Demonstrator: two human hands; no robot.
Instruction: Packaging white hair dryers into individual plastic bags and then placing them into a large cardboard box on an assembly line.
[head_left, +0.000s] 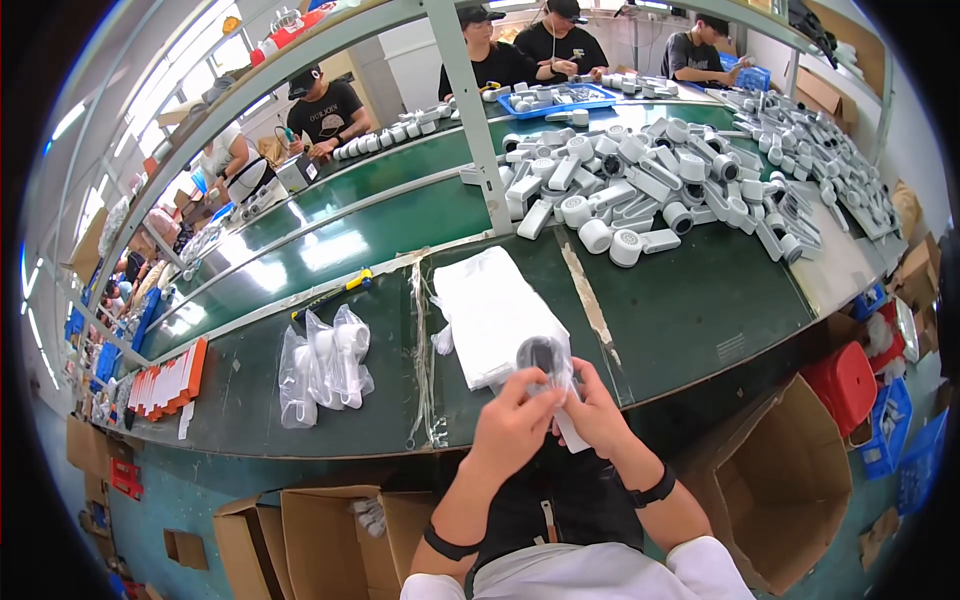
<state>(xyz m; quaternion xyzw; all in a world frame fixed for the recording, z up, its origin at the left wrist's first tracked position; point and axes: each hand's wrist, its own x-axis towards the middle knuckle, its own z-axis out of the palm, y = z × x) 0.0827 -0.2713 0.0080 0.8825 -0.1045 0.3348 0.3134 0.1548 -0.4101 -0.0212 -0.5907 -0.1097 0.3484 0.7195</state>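
Just past the near table edge, both my hands hold a handheld device with a round head (541, 352) and a straight pale handle, covered at least in part by a clear plastic bag. My left hand (512, 425) pinches the bag at the neck below the head. The fingers of my right hand (600, 412) close round the device from the other side, and the handle's end sticks out below. Right behind them lies a flat stack of white plastic bags (490, 305). To the left, a few similar bagged devices (330, 365) lie side by side.
A large heap of grey-white devices (640, 185) covers the right rear of the green table (690, 310). At left are a yellow-black cutter knife (345, 288) and orange-white boxes (168, 385). Cardboard boxes (790, 480) stand below. Several people work across the bench behind a metal post (470, 120).
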